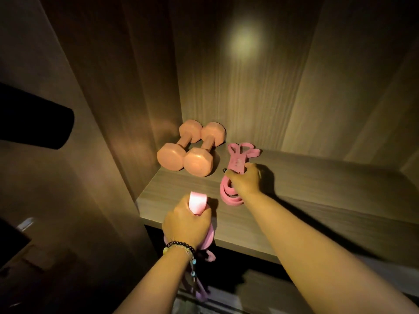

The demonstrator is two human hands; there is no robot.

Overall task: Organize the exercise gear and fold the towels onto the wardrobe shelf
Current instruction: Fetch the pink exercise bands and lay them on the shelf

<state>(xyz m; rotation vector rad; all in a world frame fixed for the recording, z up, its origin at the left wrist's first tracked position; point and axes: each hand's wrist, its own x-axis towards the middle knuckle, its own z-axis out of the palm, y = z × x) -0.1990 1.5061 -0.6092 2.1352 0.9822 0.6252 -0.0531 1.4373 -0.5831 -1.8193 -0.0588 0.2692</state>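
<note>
I see the wardrobe shelf [317,191] lit by a dim spot, with two peach dumbbells [191,149] lying side by side, touching, at its back left corner. Just right of the dumbbells, the right hand [246,181] rests on the shelf, fingers curled round a coiled pink resistance band [233,175] whose loops lie on the board in front of and behind the hand. In front of the dumbbells, at the shelf's front edge, the left hand [187,222] grips a paler pink band [197,203], one loop sticking up above the fist and the rest hanging below the wrist, which wears beaded bracelets [181,247].
</note>
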